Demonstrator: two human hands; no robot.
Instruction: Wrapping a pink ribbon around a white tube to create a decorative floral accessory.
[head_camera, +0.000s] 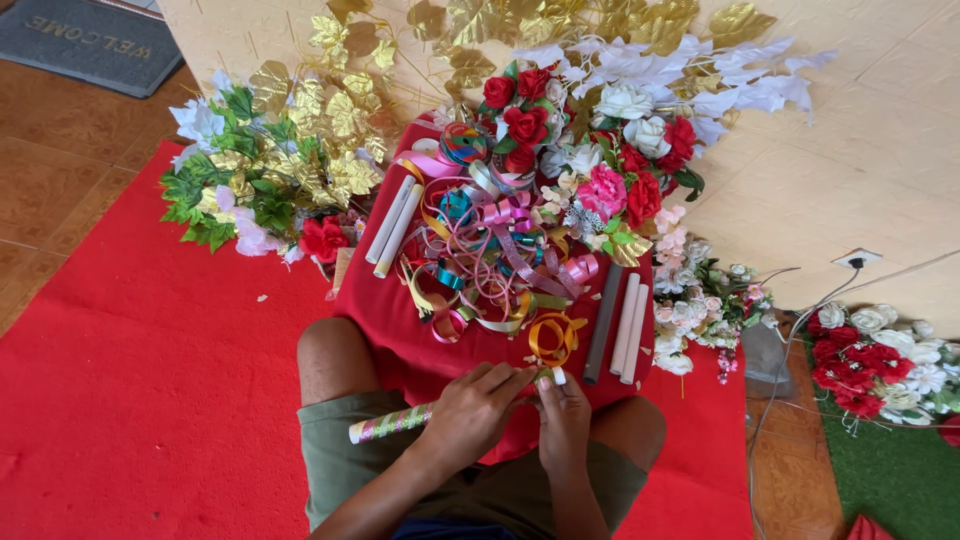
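Note:
My left hand is closed around a thin white stick wrapped in green and pink ribbon, which sticks out to the left over my lap. My right hand pinches the other end of that stick, close against the left hand. Both hands hover just below the near edge of a low table covered in red cloth. A tangle of curled ribbons in pink, gold and teal lies in the cloth's middle, just beyond my hands.
Plain white sticks lie at the cloth's left, more sticks at its right. Red and white artificial flowers and gold leaves crowd the far side. More flowers lie right. A red carpet covers the floor.

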